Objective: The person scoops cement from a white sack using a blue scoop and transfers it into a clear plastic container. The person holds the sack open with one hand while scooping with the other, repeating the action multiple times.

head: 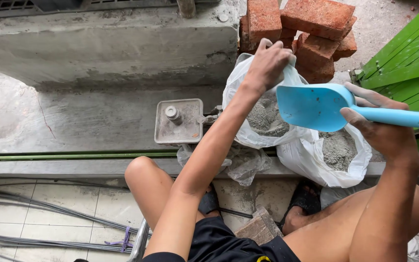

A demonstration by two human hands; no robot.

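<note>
Left hand [267, 63] pinches the rim of a thin white plastic bag [248, 131], fingers closed on the gathered film, holding its mouth up and open over grey powder [267, 116]. Right hand [384, 128] is clamped on the handle of a blue plastic scoop [316, 104], bowl approx. level above the bag, w/ no load visible. Second white bag [330, 160] of like powder sits just right, touching the first. Bag film: soft, limp, prob. tear-prone under heavy contents (grip best at bunched rim). Scoop: stiff, light. Red bricks [311, 29] behind. Bag bases hidden; scoop's inside faces away.
</note>
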